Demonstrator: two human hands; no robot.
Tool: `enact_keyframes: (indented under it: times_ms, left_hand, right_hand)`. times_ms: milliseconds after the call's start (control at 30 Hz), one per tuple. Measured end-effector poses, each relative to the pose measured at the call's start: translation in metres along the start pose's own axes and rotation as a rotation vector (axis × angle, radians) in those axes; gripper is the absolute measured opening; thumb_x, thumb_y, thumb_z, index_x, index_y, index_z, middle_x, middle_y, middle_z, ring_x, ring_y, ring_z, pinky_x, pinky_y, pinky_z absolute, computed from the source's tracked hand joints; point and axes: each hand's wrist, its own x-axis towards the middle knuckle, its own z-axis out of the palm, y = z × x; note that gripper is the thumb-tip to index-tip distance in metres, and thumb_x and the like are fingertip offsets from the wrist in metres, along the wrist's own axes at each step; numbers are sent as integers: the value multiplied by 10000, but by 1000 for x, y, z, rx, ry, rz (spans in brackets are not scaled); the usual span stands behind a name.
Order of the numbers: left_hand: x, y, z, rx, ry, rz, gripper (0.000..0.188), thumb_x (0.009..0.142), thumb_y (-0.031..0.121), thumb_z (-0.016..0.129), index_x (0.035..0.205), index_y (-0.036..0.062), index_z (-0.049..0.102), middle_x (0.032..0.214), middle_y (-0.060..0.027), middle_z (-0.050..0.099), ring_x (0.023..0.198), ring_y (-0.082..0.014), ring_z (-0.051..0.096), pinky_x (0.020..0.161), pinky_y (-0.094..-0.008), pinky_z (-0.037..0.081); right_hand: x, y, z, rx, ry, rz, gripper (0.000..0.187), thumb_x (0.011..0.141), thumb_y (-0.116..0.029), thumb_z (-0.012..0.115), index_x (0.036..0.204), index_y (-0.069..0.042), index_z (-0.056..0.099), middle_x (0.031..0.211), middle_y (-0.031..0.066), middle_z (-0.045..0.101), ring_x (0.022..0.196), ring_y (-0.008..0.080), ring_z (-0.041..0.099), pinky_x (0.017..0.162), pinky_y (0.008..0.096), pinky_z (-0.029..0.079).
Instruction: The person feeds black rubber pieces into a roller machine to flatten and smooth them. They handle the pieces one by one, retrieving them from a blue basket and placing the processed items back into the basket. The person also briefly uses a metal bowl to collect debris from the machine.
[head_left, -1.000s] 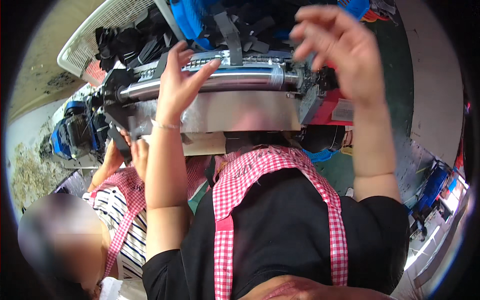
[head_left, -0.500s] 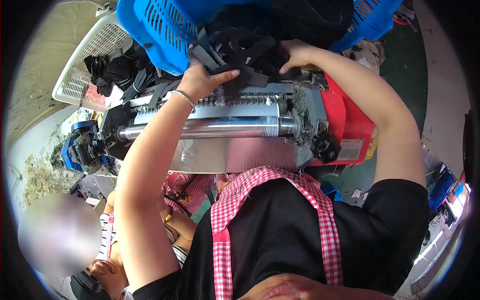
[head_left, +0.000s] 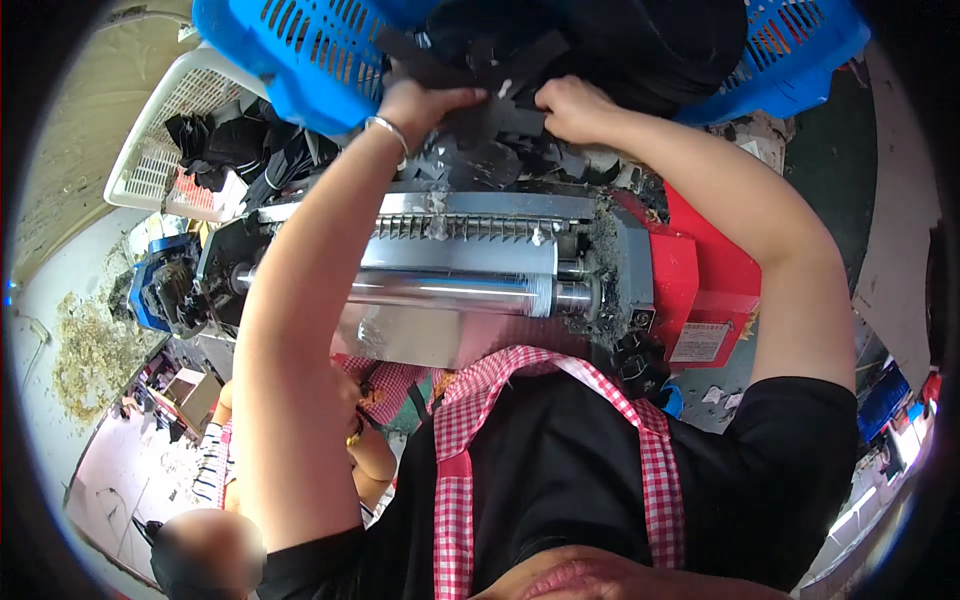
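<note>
If black pieces (head_left: 480, 120) are gripped loosely by the thumb-spread left hand (head_left: 420, 106) or curled right hand (head_left: 578, 110), which cannot be told, the roller (head_left: 450, 292) below them could be littered.

The pale label (head_left: 700, 342) on the red housing (head_left: 708, 268) is illegibly small.
</note>
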Motion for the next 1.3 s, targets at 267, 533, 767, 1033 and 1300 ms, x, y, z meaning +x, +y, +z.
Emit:
enact_keyframes:
  times_ms: [267,533,767,1033,1300]
  left_hand:
    - [-22,67,-24,155,72,-90,501,756,239,902,1176,60,694,1107,-60,736,952,-178,721,739,-328,590]
    - [15,117,-67,694,543,430,1200,689,462,909,1573,32,222,1466,-246,485,1315,-395,516,1117,-409,416]
    - [13,143,-51,1121,675,457,1316,707,681,801,1615,65,74,1480,-331,432,1335,-454,491,1110,-474,414]
    - [14,176,-64,-445,206,272,289,1002,149,632,1158,-86,566,1230,-217,611,1058,-304,679,794,-313,660]
    - [-40,119,-68,-155,57,268,275,918,92,692,1149,-51,647,1126,-144,657,957,-220,665,815,-306,571]
  right_hand:
    - [10,-39,-61,499,-301,97,100,851,1,597,907,33,674,737,77,692,639,164,725,512,299,564]
    - [73,-44,-133,228,207,92,346,867,-171,660,1169,-3,680,1098,225,714,1084,390,662,941,479,518]
    - [12,-7,-102,-463,783,-274,298,850,-229,745,1050,-16,688,884,160,736,800,307,732,698,419,582]
    - [-23,43,9,-585,-472,-454,309,741,-242,831,945,-61,685,989,96,705,909,356,699,791,469,552]
    - [-30,56,-5,-130,-243,-307,222,764,-154,800,852,-56,621,846,108,673,800,356,671,714,433,533]
